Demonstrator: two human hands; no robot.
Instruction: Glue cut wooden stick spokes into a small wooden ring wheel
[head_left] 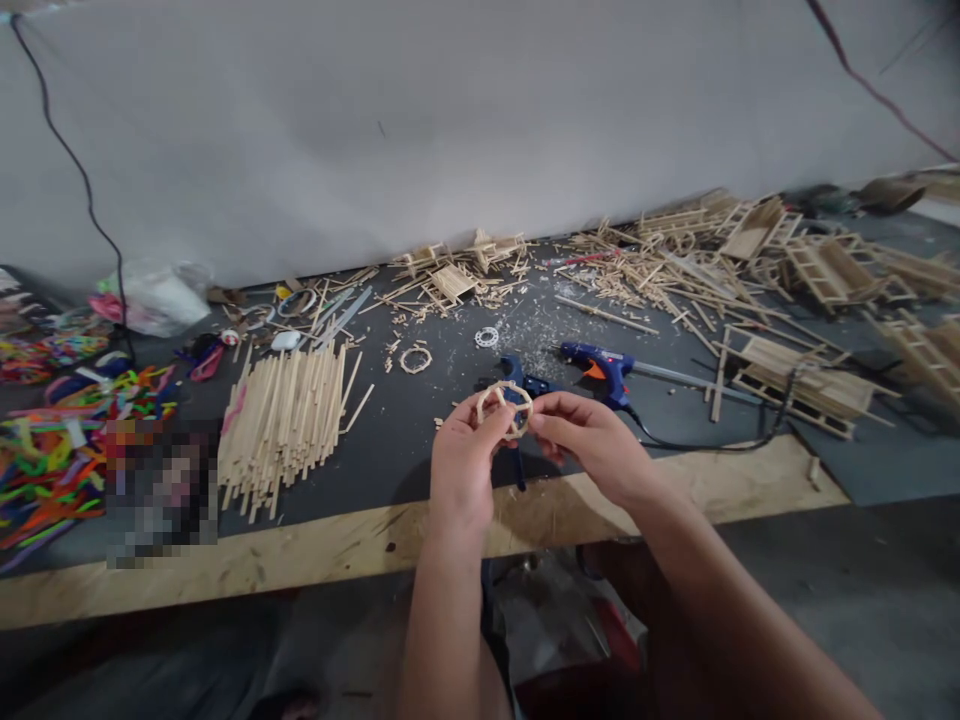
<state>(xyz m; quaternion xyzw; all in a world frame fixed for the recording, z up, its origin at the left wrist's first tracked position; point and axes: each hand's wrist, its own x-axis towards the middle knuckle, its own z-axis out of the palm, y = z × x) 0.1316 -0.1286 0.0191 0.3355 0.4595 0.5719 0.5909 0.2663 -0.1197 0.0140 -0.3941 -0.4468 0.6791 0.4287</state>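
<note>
A small wheel point(517, 388) built from short pale wood pieces, with spokes inside its ring, is up in front of me above the table edge. My left hand point(463, 465) grips its left side, the thumb lying across the lower part. At the right rim, my right hand point(589, 437) pinches with thumb and forefinger; whether a tiny piece sits between those fingertips is hidden. Behind the wheel is a dark blue clamp-like tool point(512, 370), partly covered. A blue glue gun point(611, 368) with an orange trigger lies just beyond my right hand.
Left of my hands lies a pile of wooden sticks point(289, 430), with colourful pipe cleaners point(52, 450) farther left. A wooden ring point(415, 360) and a white perforated ring point(487, 338) lie behind. Small wooden chair-like frames point(795, 375) and loose sticks crowd the right. A black cord point(709, 447) runs rightward.
</note>
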